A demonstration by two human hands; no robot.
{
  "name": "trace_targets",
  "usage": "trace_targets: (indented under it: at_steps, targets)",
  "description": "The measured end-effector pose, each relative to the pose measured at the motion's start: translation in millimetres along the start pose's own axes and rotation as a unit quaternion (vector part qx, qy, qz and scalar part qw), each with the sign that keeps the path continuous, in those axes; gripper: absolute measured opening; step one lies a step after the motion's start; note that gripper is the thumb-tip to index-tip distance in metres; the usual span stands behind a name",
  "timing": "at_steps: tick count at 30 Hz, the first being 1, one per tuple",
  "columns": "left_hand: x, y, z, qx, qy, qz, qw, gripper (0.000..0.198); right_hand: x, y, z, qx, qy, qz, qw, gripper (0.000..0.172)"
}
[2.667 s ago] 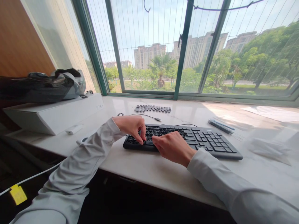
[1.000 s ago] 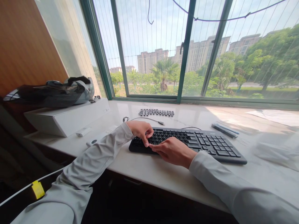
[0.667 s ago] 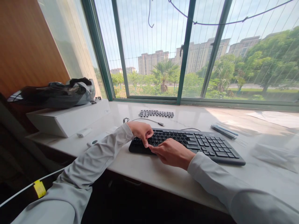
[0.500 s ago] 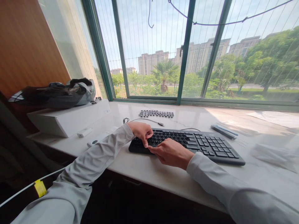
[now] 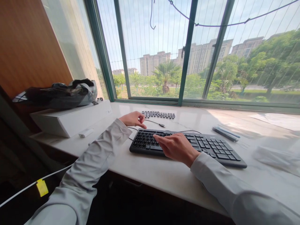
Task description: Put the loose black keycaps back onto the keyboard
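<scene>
A black keyboard (image 5: pixel 211 147) lies on the white marble window ledge (image 5: pixel 150 170). My right hand (image 5: pixel 178 147) rests on its middle keys, fingers stretched forward and lying on the keycaps. My left hand (image 5: pixel 133 119) hovers behind the keyboard's left end, thumb and fingertips pinched together; what they hold is too small to make out. Just beyond it, a sheet of loose black keycaps (image 5: pixel 159 114) lies in rows near the window. A thin black cable (image 5: pixel 154 122) runs between the keycaps and the keyboard.
A long white box (image 5: pixel 72 117) with a black bag and helmet (image 5: pixel 58 93) on top stands at the left. In front of it lies a small white stick (image 5: pixel 85 132). Dark pens (image 5: pixel 226 132), paper (image 5: pixel 276 120) and clear plastic (image 5: pixel 274 154) lie to the right.
My left hand has lifted off the keyboard's left keys and moved back toward the loose keycaps, fingers pinched. My right hand has slid up onto the middle keys.
</scene>
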State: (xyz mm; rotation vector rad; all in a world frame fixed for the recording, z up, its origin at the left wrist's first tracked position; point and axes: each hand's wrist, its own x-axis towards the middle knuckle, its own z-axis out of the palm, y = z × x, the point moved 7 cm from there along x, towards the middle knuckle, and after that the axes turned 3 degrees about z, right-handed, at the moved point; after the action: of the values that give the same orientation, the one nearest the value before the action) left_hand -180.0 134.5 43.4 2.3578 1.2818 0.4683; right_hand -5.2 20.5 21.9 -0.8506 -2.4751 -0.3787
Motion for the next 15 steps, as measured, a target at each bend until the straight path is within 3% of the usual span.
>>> trace_targets:
  at_steps: [3, 8, 11, 15]
  targets:
    - [3, -26, -10.8, 0.064, 0.053, -0.069, 0.994, 0.048, 1, -6, 2, 0.007, -0.041, -0.009, 0.999, 0.037]
    - [2, -61, -11.5, 0.144, 0.072, -0.167, 0.973, 0.042, -1, -23, 8, 0.029, -0.118, -0.045, 0.992, 0.041]
    - [1, -71, -8.1, 0.165, 0.059, -0.206, 0.963, 0.041, -2, -25, 12, 0.028, -0.147, -0.042, 0.988, 0.041]
    - [2, -71, 0.9, 0.136, 0.034, -0.208, 0.968, 0.046, -2, -23, 13, 0.024, -0.16, -0.03, 0.986, 0.041]
